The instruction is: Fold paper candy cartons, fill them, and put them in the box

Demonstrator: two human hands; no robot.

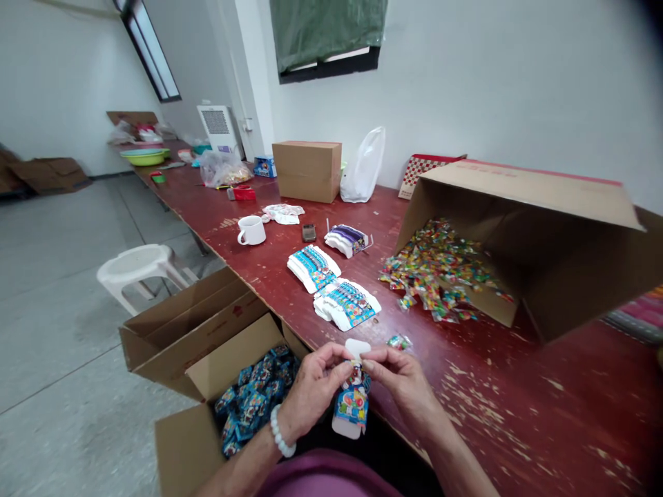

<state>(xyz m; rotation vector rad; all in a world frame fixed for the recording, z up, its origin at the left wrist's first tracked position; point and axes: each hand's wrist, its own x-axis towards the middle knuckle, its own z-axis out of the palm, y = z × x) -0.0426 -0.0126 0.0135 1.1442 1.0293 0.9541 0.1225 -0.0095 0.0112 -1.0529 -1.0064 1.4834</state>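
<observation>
My left hand [313,390] and my right hand [401,379] meet at the near edge of the red table [518,407]. Both pinch the top of a small blue and white printed packet [352,407] that hangs upright between them. A bead bracelet circles my left wrist. One loose wrapped candy [399,341] lies just beyond my right hand. Two fanned stacks of flat packets [346,304] [313,267] rest farther out, with a third, purple stack [347,239] behind them.
A big cardboard box [539,235] on its side spills several wrapped candies [440,273]. An open carton [207,386] below the table edge holds filled blue packets [253,397]. A white mug [251,230], a closed box [306,170], a plastic bag and a white stool [139,266] stand farther off.
</observation>
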